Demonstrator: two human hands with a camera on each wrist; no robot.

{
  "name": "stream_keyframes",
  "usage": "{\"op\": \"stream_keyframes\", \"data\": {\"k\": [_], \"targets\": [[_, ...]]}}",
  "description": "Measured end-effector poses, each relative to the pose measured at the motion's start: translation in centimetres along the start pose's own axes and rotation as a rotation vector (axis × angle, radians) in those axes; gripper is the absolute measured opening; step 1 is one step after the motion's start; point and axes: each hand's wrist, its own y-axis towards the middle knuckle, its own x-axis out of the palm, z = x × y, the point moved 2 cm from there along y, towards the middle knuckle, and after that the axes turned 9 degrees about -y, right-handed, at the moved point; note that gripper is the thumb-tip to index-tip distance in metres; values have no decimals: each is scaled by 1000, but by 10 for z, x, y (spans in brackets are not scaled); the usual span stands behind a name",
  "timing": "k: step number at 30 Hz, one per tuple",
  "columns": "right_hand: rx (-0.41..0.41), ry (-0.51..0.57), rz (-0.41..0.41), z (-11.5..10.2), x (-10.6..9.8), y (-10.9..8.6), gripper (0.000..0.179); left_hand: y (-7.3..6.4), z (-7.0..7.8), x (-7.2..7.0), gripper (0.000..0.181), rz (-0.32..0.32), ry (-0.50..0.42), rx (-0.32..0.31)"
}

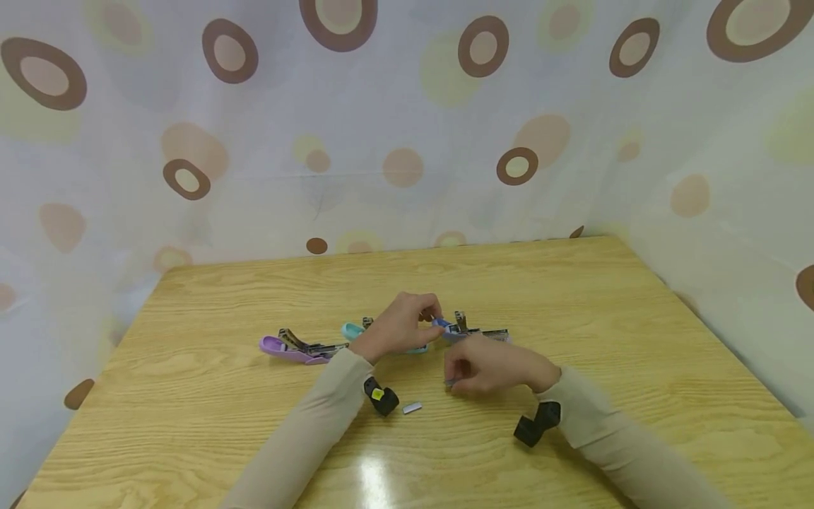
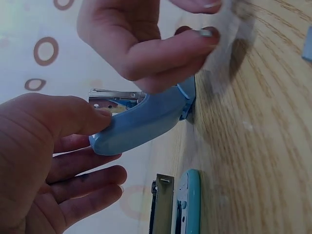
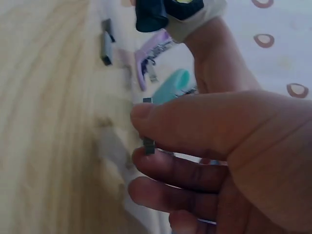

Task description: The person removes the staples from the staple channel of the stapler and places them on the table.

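My left hand (image 1: 400,325) pinches the end of a blue stapler (image 2: 141,126) between thumb and fingers. That stapler lies opened up on the table, its metal magazine raised away from the blue cover. Just in front of it, my right hand (image 1: 490,364) pinches a short strip of staples (image 3: 149,145) between thumb and index finger, close over the wood. Most of the strip is hidden behind the thumb. A teal stapler (image 1: 352,331), also opened, lies partly behind my left hand. Further left is an opened purple stapler (image 1: 275,345).
A second small staple strip (image 1: 412,408) lies on the wooden table (image 1: 222,424) between my forearms, nearer to me. A patterned curtain (image 1: 356,205) hangs along the table's back edge and continues down the right side.
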Motion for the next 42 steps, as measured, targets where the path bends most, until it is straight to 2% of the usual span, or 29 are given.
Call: {"op": "stream_keyframes", "data": {"k": [6,13,27,33,38,42], "targets": [[-41,-13,2,-7,10,6,8,0,0,-1,9,-7,3,-16],[13,-3,-17,-13,11,8,11,1,1,-1,9,-8,8,-18],[-2,-1,17,-11,12,3,14,3,5,0,10,-35,-11,-55],[-22,33,34,-6,4,5,10,1,5,-5,18,-36,-3,-96],[-6,60,95,-8,-7,6,6,-4,6,-13,25,-38,-21,-134],[17,51,142,-4,-15,2,4,-7,8,-19,26,-5,-13,-103]]}}
